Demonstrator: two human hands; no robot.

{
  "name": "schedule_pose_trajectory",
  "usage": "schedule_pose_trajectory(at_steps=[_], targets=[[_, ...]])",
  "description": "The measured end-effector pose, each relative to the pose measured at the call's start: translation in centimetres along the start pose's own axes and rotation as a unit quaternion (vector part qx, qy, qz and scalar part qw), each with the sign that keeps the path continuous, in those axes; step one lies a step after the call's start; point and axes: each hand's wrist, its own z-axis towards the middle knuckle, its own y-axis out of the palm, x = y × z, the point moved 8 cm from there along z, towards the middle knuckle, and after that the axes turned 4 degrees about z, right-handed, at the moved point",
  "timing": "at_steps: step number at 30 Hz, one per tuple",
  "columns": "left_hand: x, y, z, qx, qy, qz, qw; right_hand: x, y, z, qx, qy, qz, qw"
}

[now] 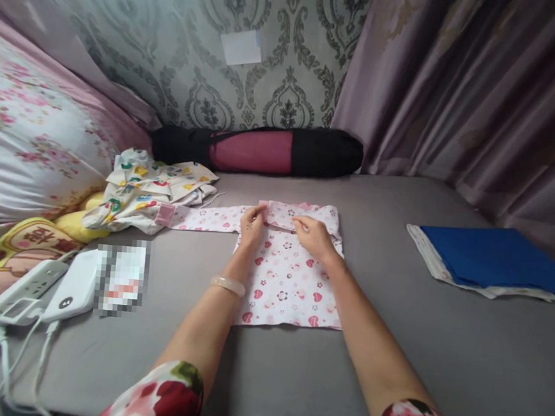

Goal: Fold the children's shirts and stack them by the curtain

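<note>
A small white long-sleeved shirt (284,279) with red hearts and flowers lies flat on the grey sheet. One sleeve (209,218) stretches out to the left and ends in a pink cuff (165,215). The other sleeve is laid across the top of the shirt, its pink cuff at my left hand (253,224), whose fingers are closed on it. My right hand (314,236) pinches the lower edge of that folded sleeve near the shirt's right side. A pale bangle (228,285) circles my left wrist.
Crumpled patterned clothing (149,188) lies at the left, near a power strip (15,296), a white power bank (76,285) and cables. A black and maroon roll bag (258,149) rests against the wall. Folded blue cloth (499,257) lies at the right.
</note>
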Motion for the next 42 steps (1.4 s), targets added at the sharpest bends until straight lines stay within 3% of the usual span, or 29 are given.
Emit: schedule_pose_trajectory(at_steps=[3, 6, 14, 21, 31, 36, 42], targets=[[-0.3, -0.6, 0.0, 0.037, -0.014, 0.003, 0.999, 2.1, -2.4, 0.5, 0.083, 0.029, -0.024, 0.996], [0.0, -1.4, -0.1, 0.072, -0.014, -0.005, 0.997, 4.1, -3.6, 0.4, 0.102, 0.067, -0.093, 0.988], [0.9, -3.0, -0.4, 0.135, -0.029, 0.057, 0.989, 6.8, -1.1, -1.4, -0.046, 0.145, -0.29, 0.945], [1.3, -2.3, -0.6, 0.111, -0.016, 0.127, 0.986, 6.8, -0.4, -1.7, -0.093, 0.15, -0.325, 0.929], [1.5, -1.6, -0.7, 0.09, -0.008, 0.147, 0.985, 7.0, -0.3, 0.5, -0.053, 0.242, -0.368, 0.896], [1.5, -1.3, -0.8, 0.085, 0.008, 0.154, 0.984, 6.0, 1.2, 2.1, -0.051, 0.181, -0.343, 0.92], [1.3, -0.8, -0.7, 0.063, 0.013, 0.177, 0.982, 7.9, 0.3, 1.8, -0.051, 0.197, -0.35, 0.914]])
